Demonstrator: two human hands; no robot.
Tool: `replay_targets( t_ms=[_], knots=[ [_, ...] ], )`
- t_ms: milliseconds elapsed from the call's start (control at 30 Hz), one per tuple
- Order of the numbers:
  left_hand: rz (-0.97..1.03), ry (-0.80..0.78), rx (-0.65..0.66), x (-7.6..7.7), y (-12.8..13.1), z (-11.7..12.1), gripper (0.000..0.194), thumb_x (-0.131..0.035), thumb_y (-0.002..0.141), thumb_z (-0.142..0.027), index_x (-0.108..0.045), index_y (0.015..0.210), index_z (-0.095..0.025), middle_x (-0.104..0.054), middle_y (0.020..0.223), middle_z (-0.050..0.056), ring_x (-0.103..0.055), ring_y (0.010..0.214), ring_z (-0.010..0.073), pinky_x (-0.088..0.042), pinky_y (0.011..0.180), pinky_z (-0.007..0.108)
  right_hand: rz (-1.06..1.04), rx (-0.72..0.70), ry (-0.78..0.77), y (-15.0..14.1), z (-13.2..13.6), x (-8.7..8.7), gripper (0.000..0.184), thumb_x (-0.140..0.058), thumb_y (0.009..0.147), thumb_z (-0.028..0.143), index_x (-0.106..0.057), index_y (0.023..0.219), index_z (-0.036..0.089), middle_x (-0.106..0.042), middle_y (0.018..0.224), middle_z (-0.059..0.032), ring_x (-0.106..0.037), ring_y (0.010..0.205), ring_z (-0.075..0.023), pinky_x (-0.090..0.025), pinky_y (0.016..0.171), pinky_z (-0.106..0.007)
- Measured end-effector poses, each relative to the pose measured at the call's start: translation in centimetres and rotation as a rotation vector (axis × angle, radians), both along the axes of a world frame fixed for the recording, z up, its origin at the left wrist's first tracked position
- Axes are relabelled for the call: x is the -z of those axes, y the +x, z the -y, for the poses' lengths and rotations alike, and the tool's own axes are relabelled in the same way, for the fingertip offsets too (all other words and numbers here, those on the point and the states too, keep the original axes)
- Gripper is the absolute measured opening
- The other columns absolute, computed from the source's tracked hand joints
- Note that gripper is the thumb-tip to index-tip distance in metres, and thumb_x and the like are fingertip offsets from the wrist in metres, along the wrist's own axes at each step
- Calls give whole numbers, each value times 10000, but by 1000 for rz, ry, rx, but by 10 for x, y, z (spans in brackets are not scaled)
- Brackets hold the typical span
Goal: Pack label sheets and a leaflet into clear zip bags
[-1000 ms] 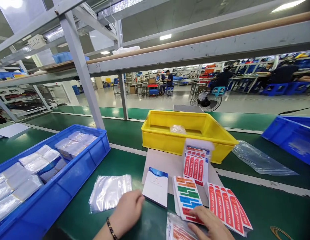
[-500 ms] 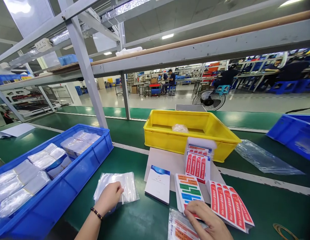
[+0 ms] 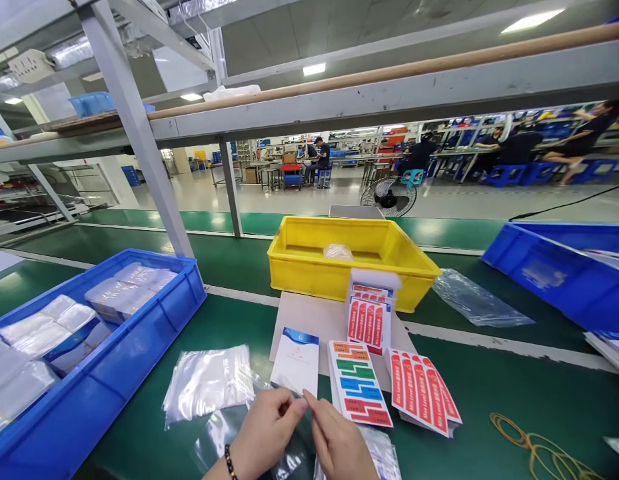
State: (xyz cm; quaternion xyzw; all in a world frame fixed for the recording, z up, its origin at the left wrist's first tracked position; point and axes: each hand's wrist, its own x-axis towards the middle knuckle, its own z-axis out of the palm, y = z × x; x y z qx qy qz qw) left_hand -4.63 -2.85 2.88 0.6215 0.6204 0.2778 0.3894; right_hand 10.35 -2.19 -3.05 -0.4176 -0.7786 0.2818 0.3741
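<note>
My left hand (image 3: 269,427), with a beaded bracelet at the wrist, pinches a clear plastic bag (image 3: 216,433). The fingertips of my right hand (image 3: 339,437) meet it at the bag's edge. To the left lies a stack of clear bags (image 3: 209,377). Just beyond my hands is a pile of white booklets (image 3: 296,353) with a blue top band. Right of that sits a stack of coloured label sheets (image 3: 362,383), then fanned red-and-white label sheets (image 3: 424,390). Packed bags (image 3: 384,450) lie partly under my right hand.
A blue bin (image 3: 149,320) of bagged bundles stands at left. The yellow bin (image 3: 309,277) at the back holds a clear bag; more red labels (image 3: 369,323) lean before it. Another blue bin (image 3: 554,273), a flat plastic bag (image 3: 479,297) and rubber bands (image 3: 534,443) are at right.
My left hand has moved right from the bag stack with a clear bag. My right hand has left the label sheets and come in beside it. The view has turned right.
</note>
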Motion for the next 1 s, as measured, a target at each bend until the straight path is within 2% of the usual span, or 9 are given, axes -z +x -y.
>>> replay_targets(
  t_ms=[133, 300, 400, 467, 600, 700, 800, 900, 1000],
  knots=[
    [292, -130, -62, 8, 13, -13, 349, -404, 772, -377, -448, 486, -181, -403, 425, -49, -367, 416, 96, -291, 468, 226, 92, -8, 110, 4, 2, -7, 356, -389, 836, 202, -548, 1153, 170, -648, 846, -113, -619, 735, -212, -509, 641, -298],
    [367, -82, -17, 21, 17, -17, 266, -496, 704, -317, -460, 489, -165, -410, 446, -51, -356, 453, 87, -270, 467, 214, 65, 17, -145, 6, -2, -28, 148, -490, 795, 246, -616, 850, 191, -611, 741, -36, -577, 674, -169, -458, 602, -245],
    [342, -102, 64, 25, 17, -14, 282, -486, 716, -355, -444, 508, -170, -396, 455, -49, -347, 462, 93, -254, 464, 221, 110, 37, -188, 9, -4, -29, 264, -397, 834, 221, -561, 630, 181, -557, 612, -7, -533, 570, -136, -389, 521, -223],
    [255, -61, 105, 25, 18, -12, 299, -467, 729, -352, -409, 494, -175, -389, 478, -43, -346, 492, 96, -253, 483, 225, 178, 82, -90, 9, -5, -23, 301, -363, 835, 195, -502, 569, 179, -536, 579, -9, -510, 542, -135, -355, 502, -230],
    [104, 2, 112, 27, 19, -11, 282, -441, 713, -274, -332, 468, -186, -340, 490, -50, -316, 514, 93, -229, 496, 227, 327, 283, 282, 8, -7, -14, 285, -342, 820, 145, -461, 564, 186, -516, 567, -33, -481, 543, -165, -336, 519, -273],
    [171, -75, 54, 29, 17, -16, 270, -461, 673, -265, -322, 453, -192, -301, 465, -64, -272, 486, 83, -212, 473, 222, 304, 373, 472, 9, -6, -16, 226, -349, 856, 166, -536, 729, 166, -541, 645, -51, -505, 611, -182, -375, 566, -286],
    [280, -149, -21, 31, 12, -23, 279, -484, 668, -302, -354, 447, -191, -309, 436, -69, -264, 458, 79, -210, 458, 219, 297, 235, 550, 9, -1, -17, 238, -440, 842, 277, -530, 1011, 136, -569, 824, -96, -532, 713, -206, -419, 605, -298],
    [310, -206, -35, 27, 5, -25, 311, -478, 709, -339, -376, 453, -195, -307, 396, -69, -269, 416, 85, -212, 437, 225, 335, 105, 509, 8, 2, -15, 204, -379, 842, 167, -556, 944, 164, -566, 725, -64, -517, 618, -181, -408, 550, -276],
    [237, 83, 26, 16, -2, -20, 248, -441, 787, -331, -535, 631, -163, -528, 582, 13, -459, 580, 142, -352, 566, 256, 275, 52, 317, 12, 0, -20, 269, -301, 850, 102, -563, 843, 164, -572, 670, -52, -529, 597, -161, -406, 543, -251]
  ],
)
